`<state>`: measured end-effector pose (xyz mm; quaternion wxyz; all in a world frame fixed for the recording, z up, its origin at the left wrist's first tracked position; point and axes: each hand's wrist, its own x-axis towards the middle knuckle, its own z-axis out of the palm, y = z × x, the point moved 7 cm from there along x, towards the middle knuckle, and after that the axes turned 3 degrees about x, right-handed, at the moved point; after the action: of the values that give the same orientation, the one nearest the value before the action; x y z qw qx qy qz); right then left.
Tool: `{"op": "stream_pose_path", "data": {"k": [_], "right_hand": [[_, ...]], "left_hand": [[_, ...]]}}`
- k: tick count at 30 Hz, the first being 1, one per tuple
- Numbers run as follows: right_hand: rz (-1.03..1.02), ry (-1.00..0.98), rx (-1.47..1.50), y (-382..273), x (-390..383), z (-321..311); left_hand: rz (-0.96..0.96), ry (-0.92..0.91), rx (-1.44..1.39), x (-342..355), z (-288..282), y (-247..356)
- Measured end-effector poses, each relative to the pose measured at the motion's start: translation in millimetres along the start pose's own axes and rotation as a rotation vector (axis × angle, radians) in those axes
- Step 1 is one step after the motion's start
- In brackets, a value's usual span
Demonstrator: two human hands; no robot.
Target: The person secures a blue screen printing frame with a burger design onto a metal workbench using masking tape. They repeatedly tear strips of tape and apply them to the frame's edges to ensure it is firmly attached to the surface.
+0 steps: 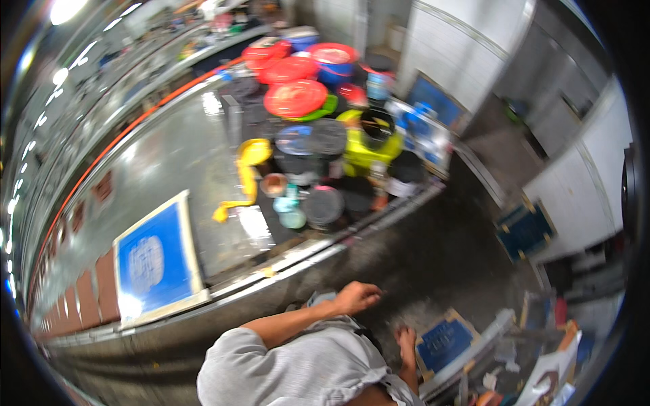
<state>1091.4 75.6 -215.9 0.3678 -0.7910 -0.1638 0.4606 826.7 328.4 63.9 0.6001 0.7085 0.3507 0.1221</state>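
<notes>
Head view, with some motion blur. The left hand was empty, fingers loosely apart, over the floor gap just off the near edge of the counter. The right hand was near the left edge of a blue framed screen, which was low on the near right; contact could not be told, nor whether the fingers were apart or together.

Risks, judged: a careless swing of the right hand might have knocked that screen, its support being unclear. A grey-lidded tub stood near the counter edge; a sleeve or elbow catching it could have tipped it. The yellow scoop-like piece, if wet, might have smeared the surface. A larger blue screen reached the near counter edge on the left and could have been nudged off by a passing hip.

Surface: grey, glossy, with brown panels in a row along the left and red lids crowded at the far end.

Room: dark floor, white tiled wall far right, a framed panel leaning at right, strip lights far left.
</notes>
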Motion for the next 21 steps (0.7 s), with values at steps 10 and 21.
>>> {"op": "stream_pose_path", "data": {"k": [10, 21], "right_hand": [[-0.046, -0.007, 0.246, -263.7, 237.5, -86.2], [0.391, -0.331, -0.251, -173.2, 305.6, -294.4]], "left_hand": [[-0.016, -0.188, 0.125, 227.7, 44.2, 44.0], [0.003, -0.201, -0.099, 515.0, 38.4, 169.0]]}}
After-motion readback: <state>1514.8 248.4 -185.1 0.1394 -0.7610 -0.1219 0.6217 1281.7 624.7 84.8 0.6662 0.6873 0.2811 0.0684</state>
